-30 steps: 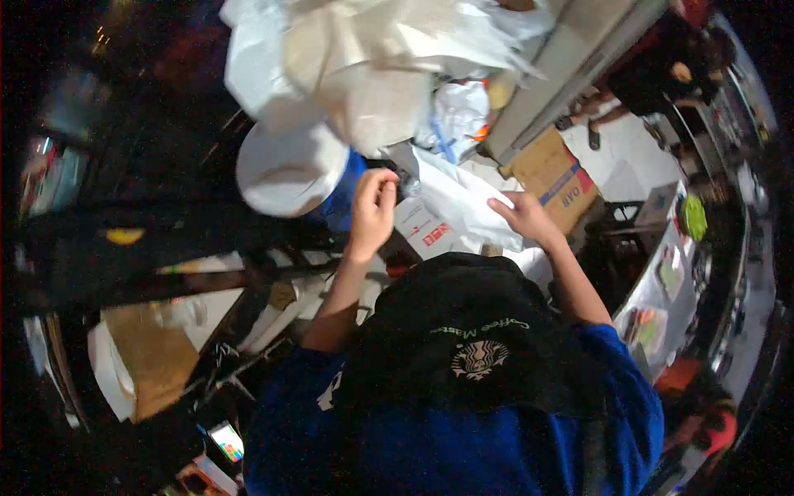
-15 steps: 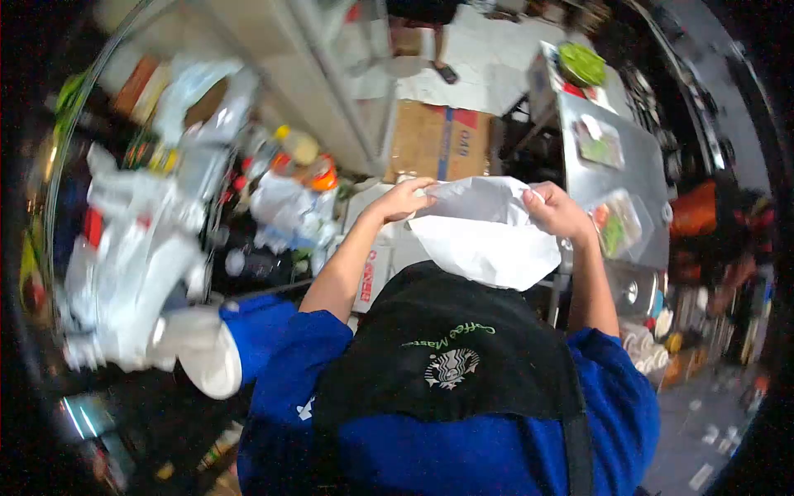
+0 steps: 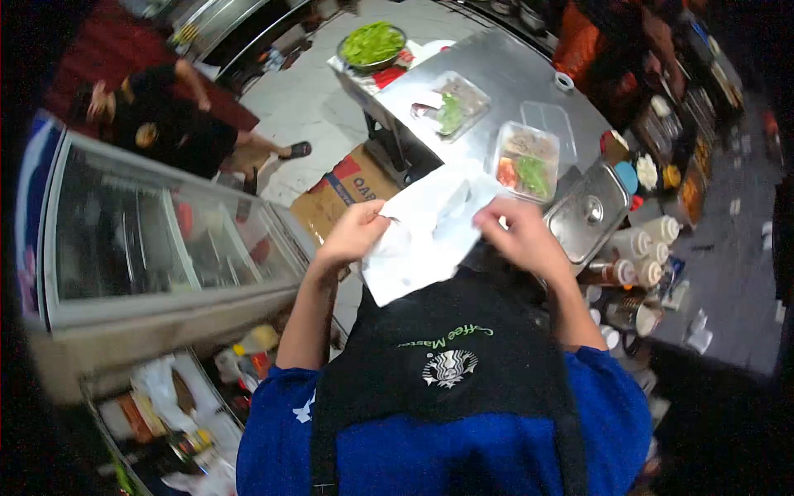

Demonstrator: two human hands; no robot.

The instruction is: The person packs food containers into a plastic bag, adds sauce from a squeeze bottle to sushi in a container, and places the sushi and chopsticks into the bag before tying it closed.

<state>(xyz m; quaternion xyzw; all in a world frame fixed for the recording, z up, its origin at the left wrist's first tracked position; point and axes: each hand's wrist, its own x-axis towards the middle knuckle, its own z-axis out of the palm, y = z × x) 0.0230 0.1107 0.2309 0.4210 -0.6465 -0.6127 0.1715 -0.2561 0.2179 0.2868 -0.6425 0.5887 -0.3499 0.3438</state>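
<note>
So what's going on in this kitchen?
Someone in a black apron has a white wrapper or bag up in front of them. The left hand grips one edge; the right hand is at the opposite side, though its grip is unclear. Just beyond, two clear food containers with greens inside sit on a metal table, near a bowl of leafy greens. Another person is off to the left, beyond a glass-topped cabinet.

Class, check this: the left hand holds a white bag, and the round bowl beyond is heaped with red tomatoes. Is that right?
Not quite: the head view shows the round bowl heaped with green leaves, not tomatoes. The left hand holds a white bag.
</note>
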